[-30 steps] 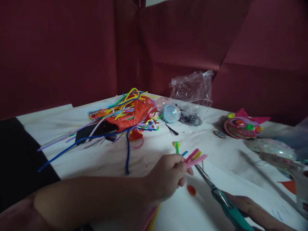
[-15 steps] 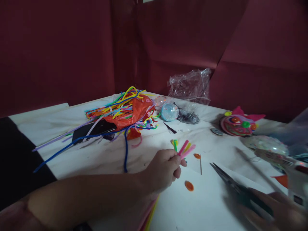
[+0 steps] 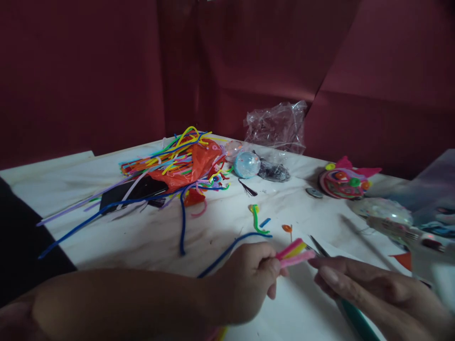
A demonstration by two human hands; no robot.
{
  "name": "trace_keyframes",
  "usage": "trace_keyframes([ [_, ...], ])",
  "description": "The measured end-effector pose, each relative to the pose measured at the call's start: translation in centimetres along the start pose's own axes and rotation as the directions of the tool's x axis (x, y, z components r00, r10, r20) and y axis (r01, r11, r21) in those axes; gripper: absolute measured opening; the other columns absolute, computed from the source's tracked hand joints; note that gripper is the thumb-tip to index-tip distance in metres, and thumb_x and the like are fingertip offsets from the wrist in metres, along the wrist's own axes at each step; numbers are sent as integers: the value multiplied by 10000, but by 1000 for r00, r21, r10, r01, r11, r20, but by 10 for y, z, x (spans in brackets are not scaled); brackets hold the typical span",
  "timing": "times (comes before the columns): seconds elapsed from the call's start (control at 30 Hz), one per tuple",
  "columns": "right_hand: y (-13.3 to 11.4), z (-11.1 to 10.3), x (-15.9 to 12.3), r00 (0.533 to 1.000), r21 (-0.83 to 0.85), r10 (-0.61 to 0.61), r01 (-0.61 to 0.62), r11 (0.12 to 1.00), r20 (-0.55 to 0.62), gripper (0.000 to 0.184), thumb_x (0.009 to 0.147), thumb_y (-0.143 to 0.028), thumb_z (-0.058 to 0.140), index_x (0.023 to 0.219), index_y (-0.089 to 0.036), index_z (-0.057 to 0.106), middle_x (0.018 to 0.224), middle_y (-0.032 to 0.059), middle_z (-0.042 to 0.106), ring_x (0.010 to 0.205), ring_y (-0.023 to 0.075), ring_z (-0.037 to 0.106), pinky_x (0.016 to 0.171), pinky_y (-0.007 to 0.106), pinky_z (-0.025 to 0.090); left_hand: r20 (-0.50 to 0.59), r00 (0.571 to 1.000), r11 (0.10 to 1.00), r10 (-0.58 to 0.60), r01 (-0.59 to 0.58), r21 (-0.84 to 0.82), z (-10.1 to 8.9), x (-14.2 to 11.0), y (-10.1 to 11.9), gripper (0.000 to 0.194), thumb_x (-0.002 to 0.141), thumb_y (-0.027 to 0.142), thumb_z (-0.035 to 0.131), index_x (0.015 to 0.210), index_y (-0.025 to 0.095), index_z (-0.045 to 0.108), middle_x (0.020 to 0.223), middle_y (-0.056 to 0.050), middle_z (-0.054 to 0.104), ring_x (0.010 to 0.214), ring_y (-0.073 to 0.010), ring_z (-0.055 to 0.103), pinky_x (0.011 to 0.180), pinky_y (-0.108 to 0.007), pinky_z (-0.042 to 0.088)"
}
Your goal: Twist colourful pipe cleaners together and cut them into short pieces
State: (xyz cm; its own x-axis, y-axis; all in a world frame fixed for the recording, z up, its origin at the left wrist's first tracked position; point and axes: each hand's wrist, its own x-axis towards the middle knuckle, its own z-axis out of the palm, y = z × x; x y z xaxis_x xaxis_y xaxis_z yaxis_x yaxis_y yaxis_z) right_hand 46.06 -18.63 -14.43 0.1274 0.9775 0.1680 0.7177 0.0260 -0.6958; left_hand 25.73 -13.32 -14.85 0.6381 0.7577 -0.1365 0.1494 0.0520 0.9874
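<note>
My left hand (image 3: 249, 277) is closed around a small bundle of pink and yellow pipe cleaners (image 3: 293, 253), whose short ends stick out to the right past the thumb. More of their length shows below my wrist. With its fingers stretched out, my right hand (image 3: 369, 289) has its fingertips at the tips of those ends; whether they touch cannot be made out. Under my right hand are teal-handled scissors (image 3: 357, 319), partly hidden, their dark blades pointing away. A blue pipe cleaner (image 3: 231, 248) and a bent green one (image 3: 255, 220) lie just beyond my left hand.
Bundled pipe cleaners (image 3: 174, 163) with an orange-red wrapping lie at back left. Clear ornament balls (image 3: 247, 164) and a plastic bag (image 3: 275, 128) are behind. On the right are a decorated pink ball (image 3: 343, 182), a glue gun (image 3: 405, 234) and a small orange piece (image 3: 286, 228).
My left hand has shifted right and slightly down with the bundle. My right hand has moved left from the scissors' handles towards the bundle's ends. The blue pipe cleaner has come into view.
</note>
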Motion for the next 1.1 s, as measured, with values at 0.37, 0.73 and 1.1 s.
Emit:
trace_keyframes([
  [0.37,-28,14,9,947,562,129,-281,778,294,282,720,-452,616,594,-200,638,620,36,601,629,172,518,597,241,443,76,997,1000,27,-27,7,2,-6,2,254,838,289,318,815,134,518,515,59,421,402,-35,285,443,-186,258],
  [0.73,-26,17,9,952,643,37,-234,729,305,204,721,-409,637,644,-221,661,595,32,616,594,171,545,567,251,446,182,983,999,25,-28,19,1,-4,0,289,828,329,345,794,132,552,505,43,418,457,-62,372,481,-200,307],
  [1.1,-26,14,6,992,669,118,-54,741,-51,210,619,-413,706,589,-206,688,476,32,575,490,128,502,479,167,440,198,980,995,14,5,-96,1,-4,-2,258,809,308,384,821,123,564,489,47,439,394,-48,328,419,-190,265],
])
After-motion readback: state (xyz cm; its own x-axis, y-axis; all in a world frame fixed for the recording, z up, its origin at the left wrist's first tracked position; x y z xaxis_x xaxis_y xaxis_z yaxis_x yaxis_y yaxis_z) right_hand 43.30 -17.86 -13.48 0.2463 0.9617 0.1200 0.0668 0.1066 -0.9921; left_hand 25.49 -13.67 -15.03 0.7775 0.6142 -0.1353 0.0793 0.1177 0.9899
